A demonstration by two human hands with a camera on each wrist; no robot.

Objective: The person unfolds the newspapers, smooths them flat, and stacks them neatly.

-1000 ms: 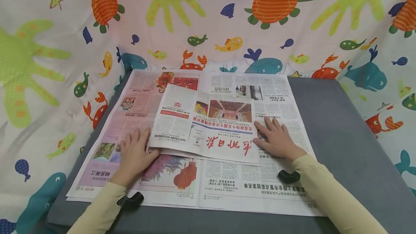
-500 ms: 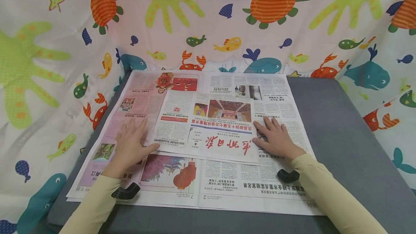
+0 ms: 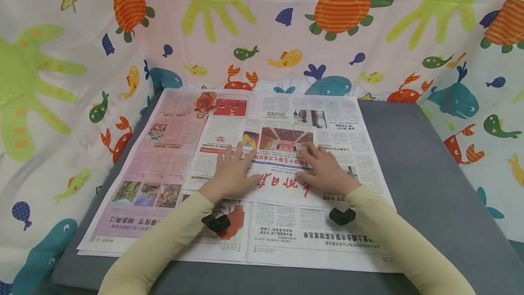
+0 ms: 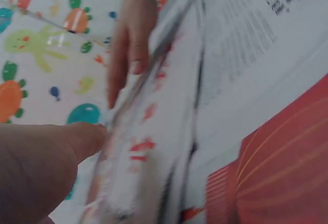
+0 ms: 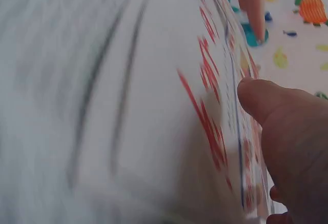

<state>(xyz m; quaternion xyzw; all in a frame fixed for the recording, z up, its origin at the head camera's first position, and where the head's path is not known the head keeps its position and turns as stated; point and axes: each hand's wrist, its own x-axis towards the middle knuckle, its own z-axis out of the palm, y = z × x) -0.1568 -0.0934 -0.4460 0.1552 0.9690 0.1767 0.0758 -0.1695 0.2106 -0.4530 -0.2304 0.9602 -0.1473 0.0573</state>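
A folded newspaper (image 3: pixel 282 195) with red title characters lies on top of larger spread newspaper sheets (image 3: pixel 282 256) in the head view. My left hand (image 3: pixel 232 171) is over the left part of the folded newspaper, fingers spread and pointing away. Over its right part is my right hand (image 3: pixel 327 172), fingers extended and slightly blurred. Neither hand grips the paper. In the left wrist view my left thumb (image 4: pixel 87 139) overlaps the red-printed page, with the other hand beyond it. My right thumb (image 5: pixel 261 98) shows beside the same page in the right wrist view.
The sheets lie on a grey table (image 3: pixel 421 185), which extends past them on the right. A white curtain (image 3: pixel 262 22) printed with sea animals hangs behind and along the sides. Black wrist devices (image 3: pixel 342 216) sit at both cuffs.
My left hand has moved right from the folded newspaper's left edge onto it. My right hand has slid left onto its right part. The folded newspaper's raised left side now lies flatter.
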